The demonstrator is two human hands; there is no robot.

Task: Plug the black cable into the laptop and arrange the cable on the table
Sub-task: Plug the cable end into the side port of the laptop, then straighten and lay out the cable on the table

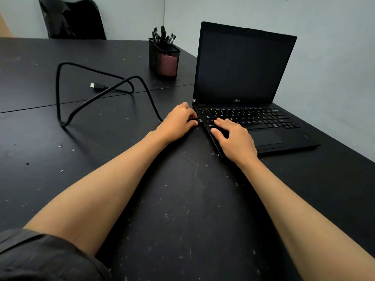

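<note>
Now pinching plug (199,120) in left hand (178,122) at laptop (263,126) side, right hand (233,138) flat, bracing; misalignment risking jam.

Open black laptop (243,94), screen dark, black cable (81,102) looped on table, plug at its left edge

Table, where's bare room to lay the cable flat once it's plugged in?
Free: the near table between the two forearms, and the far left stretch below the chair. Crowded: the cable loops left of the pen holder, and both hands, left and right, crowd the laptop's left edge.
</note>
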